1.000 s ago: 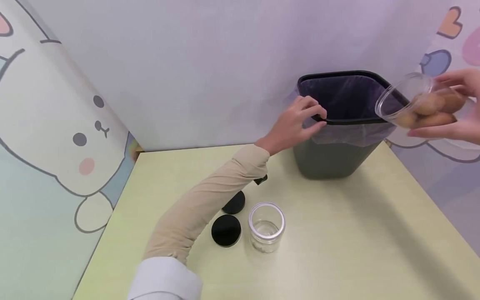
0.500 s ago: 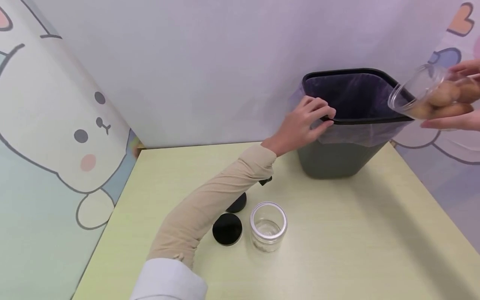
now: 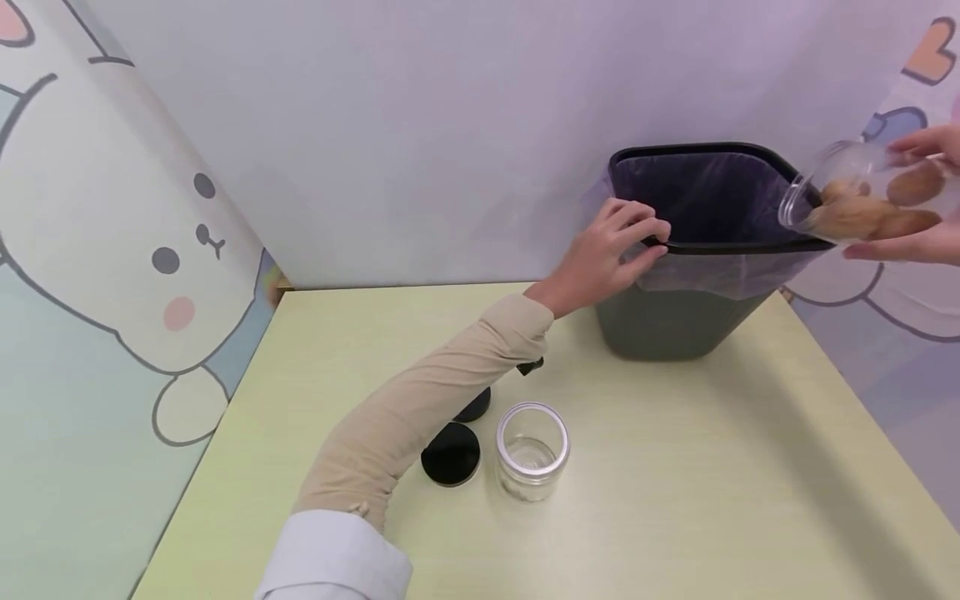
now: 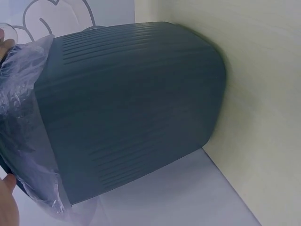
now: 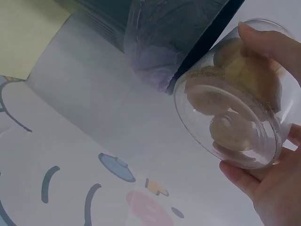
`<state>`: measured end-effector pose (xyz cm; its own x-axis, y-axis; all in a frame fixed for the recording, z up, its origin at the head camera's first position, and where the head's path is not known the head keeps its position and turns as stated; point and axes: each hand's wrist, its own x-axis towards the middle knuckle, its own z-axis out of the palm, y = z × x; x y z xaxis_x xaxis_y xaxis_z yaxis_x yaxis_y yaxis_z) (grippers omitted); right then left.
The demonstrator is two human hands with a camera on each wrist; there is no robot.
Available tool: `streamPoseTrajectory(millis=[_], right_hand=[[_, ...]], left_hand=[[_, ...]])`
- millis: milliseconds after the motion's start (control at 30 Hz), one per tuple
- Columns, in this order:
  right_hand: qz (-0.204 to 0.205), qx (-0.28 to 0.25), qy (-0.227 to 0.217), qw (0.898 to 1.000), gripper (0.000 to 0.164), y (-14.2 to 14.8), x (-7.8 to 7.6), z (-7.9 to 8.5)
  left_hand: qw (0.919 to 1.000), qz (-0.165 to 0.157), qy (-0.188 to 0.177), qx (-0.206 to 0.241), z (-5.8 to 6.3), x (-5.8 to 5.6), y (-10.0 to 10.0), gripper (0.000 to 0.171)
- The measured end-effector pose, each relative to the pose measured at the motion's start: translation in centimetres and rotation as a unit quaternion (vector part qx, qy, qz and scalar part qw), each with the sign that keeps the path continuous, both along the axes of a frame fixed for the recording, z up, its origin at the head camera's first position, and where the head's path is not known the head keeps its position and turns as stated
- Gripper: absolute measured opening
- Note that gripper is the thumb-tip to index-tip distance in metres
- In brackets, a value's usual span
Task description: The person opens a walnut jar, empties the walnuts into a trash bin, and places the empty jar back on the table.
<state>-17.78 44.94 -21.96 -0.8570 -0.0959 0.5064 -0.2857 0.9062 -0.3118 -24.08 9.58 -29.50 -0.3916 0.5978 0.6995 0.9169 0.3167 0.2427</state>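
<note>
At the back right of the head view stands a dark grey trash bin (image 3: pixel 663 321) with a translucent liner (image 3: pixel 720 275) folded over its rim. My left hand (image 3: pixel 600 258) pinches the bin's near-left rim; its thumb shows at the left wrist view's edge. On the bin's right side, my right hand (image 3: pixel 937 242) grips a clear jar (image 5: pixel 188 117) around its body. The jar lies tilted almost sideways, its mouth at the bin's right rim. Several rounded brown pieces (image 3: pixel 847 217) are inside it, some close to the mouth; their kind is unclear.
An uncapped clear jar (image 3: pixel 531 479) stands on the pale yellow table (image 3: pixel 675 500). Beside it are a black lid (image 3: pixel 452 455) and another round black piece (image 3: pixel 474 406), partly behind my left sleeve. A small black object (image 3: pixel 530 366) sits past the sleeve. Walls (image 3: pixel 420 142) border the table.
My right hand has carried the jar slightly right and tipped it further; the brown pieces have slid toward its mouth. My left hand stays on the bin's rim. The head view has shifted a little.
</note>
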Motion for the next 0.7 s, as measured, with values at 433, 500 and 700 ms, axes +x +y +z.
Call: streamPoseTrajectory(millis=[433, 500, 700], right_hand=[[0.054, 0.101, 0.042, 0.992, 0.093, -1.7, 0.4, 1.1], [0.053, 0.102, 0.049, 0.992, 0.092, -1.6, 0.5, 1.1], [0.053, 0.100, 0.053, 0.992, 0.087, -1.4, 0.7, 1.2]], left_hand=[[0.9999, -0.001, 0.000, 0.014, -0.7, 0.5, 0.3, 0.018], [0.9999, -0.001, -0.001, 0.017, -0.7, 0.6, 0.3, 0.018], [0.9998, -0.002, 0.001, 0.022, -0.6, 0.7, 0.5, 0.017]])
